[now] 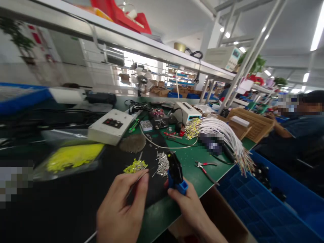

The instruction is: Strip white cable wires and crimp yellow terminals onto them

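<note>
My left hand (124, 206) is closed in a pinch, thumb against forefinger, with something thin at the fingertips that I cannot make out. Below its wrist, a short piece of white wire (90, 237) shows. My right hand (186, 199) grips a crimping tool (176, 172) with blue handles and a black head pointing up and away. Just beyond my left fingertips lies a pile of small yellow-sleeved terminals (135, 165). Loose silver metal pins (162, 163) are heaped on the black mat (111, 192), left of the tool's head.
Red-handled cutters (206, 168) lie to the right on the green table (157, 222). Behind them are a bundle of white wires (222, 130), a grey control box (111, 126) and a bag of yellow parts (73, 157). Blue crates (253, 189) stand right; a person (291, 135) sits beyond.
</note>
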A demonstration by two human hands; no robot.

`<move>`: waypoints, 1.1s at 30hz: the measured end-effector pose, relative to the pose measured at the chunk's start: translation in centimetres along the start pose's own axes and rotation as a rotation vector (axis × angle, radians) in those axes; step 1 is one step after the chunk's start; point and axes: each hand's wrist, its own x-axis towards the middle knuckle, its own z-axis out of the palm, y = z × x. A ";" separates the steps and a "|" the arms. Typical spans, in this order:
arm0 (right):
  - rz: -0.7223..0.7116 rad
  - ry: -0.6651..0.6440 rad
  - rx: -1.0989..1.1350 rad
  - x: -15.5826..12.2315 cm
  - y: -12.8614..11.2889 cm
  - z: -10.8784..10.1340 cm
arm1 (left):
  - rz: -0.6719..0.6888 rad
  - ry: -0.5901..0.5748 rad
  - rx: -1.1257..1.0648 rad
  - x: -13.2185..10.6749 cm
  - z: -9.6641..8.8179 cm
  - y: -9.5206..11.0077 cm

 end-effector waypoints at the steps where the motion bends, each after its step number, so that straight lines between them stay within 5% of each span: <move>1: -0.010 -0.005 -0.016 0.1 0.3 0.1 | 0.003 -0.011 0.019 0.2 0.4 1.1; 4: -0.040 -0.029 -0.043 0.2 1.4 0.3 | 0.007 -0.037 -0.005 0.5 1.1 3.0; 14: -0.078 -0.098 -0.112 -1.6 0.8 -0.3 | -0.004 -0.024 -0.047 0.1 1.2 4.6; 33: -0.146 -0.129 -0.260 -2.8 0.8 -0.2 | -0.074 -0.042 -0.098 -0.6 0.7 5.0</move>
